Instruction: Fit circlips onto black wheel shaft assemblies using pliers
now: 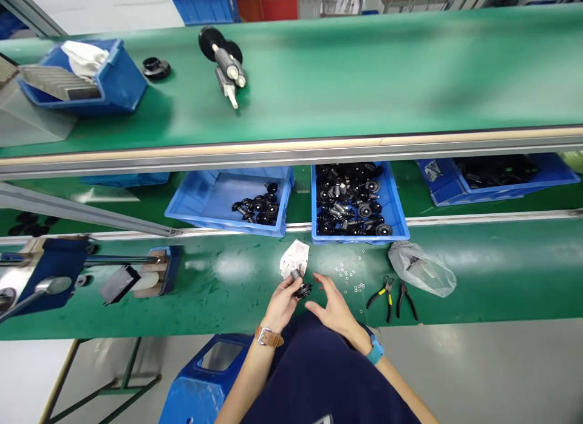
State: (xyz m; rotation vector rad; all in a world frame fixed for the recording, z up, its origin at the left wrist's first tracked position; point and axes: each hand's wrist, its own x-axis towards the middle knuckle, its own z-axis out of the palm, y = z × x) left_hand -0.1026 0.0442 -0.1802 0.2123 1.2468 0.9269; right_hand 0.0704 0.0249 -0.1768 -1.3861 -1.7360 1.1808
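Note:
Near the front edge of the green workbench, my left hand (pixel 281 304) grips a small black part with a grey shaft (pixel 303 290). Just to its right is my right hand (pixel 334 308), its thumb and fingers apart and nothing between them. A crumpled white cloth (pixel 294 258) lies right behind the held part. Small pale rings (pixel 346 273) are scattered on the bench to the right of my hands. Beyond them lie yellow-handled pliers (pixel 387 297) and black-handled pliers (pixel 406 299).
Two blue bins (pixel 225 225) (pixel 359 239) of black parts stand behind my hands. A clear plastic bag (pixel 423 269) lies right, a blue press (pixel 54 269) left. The raised green shelf (pixel 364 78) bears rollers (pixel 226 64) and a blue box (pixel 121 78).

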